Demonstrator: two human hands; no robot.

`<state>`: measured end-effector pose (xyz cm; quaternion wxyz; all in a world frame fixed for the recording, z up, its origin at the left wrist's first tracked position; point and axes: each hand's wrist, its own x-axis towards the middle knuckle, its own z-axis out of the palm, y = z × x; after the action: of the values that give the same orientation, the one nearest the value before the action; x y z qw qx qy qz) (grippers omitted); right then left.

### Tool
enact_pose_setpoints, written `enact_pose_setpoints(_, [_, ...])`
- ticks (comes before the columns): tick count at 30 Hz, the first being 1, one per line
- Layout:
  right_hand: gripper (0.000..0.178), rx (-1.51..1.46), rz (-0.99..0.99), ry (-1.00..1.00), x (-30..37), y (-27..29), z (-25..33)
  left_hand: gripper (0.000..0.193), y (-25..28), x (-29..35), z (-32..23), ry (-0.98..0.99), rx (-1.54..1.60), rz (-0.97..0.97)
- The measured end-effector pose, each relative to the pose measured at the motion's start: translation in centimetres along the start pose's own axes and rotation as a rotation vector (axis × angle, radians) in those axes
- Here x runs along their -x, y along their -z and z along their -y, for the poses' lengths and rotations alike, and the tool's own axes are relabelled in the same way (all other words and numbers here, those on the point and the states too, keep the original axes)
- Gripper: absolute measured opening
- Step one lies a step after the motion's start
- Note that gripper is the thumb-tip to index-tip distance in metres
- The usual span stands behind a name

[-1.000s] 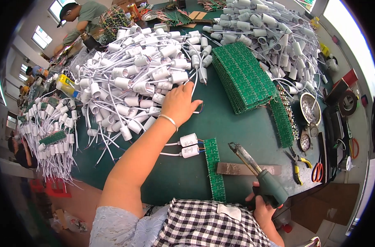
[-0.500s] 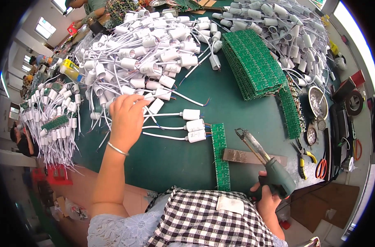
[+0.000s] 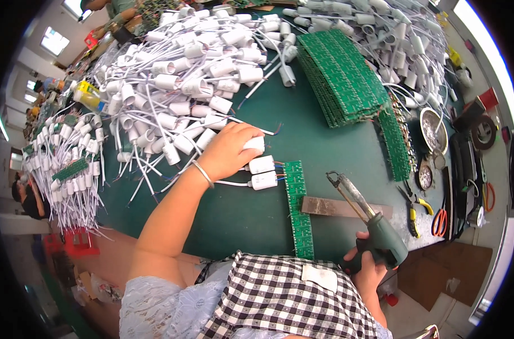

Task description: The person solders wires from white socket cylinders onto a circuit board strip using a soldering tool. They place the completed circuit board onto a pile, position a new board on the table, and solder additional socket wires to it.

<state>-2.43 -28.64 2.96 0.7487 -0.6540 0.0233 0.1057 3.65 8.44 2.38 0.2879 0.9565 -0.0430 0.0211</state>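
Left hand (image 3: 230,151) now covers white socket (image 3: 256,143).

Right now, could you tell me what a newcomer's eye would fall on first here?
A sprawling heap of white wired sockets covers the far left of the green table, beside a fanned stack of green circuit boards. Nearer, the left hand sets a socket by a narrow board strip, while the right hand grips a soldering gun.
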Motion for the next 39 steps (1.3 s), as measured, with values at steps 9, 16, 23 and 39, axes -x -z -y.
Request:
enact_pose_setpoints(9, [0.042, 0.080, -0.020, 0.125, -0.9, 1.3, -1.9, 0.017, -4.2, 8.0, -8.5, -0.010, -0.034, 0.157])
enact_pose_setpoints(16, [0.022, 0.388, 0.162, 0.023, -1.1, 2.9, -2.2, 0.011, -5.2, 5.9, -7.2, -0.100, -0.216, -0.332])
enact_pose_setpoints(23, [0.041, 0.101, 0.021, 0.016, -0.3, -0.2, -0.2, 0.014, -6.1, 3.4, -7.3, -0.128, -0.221, -0.363])
enact_pose_setpoints(39, [0.019, 0.495, 0.419, 0.145, -1.9, 0.9, 1.0, 0.017, -6.6, 2.9, -7.8, 0.026, -0.107, -0.262])
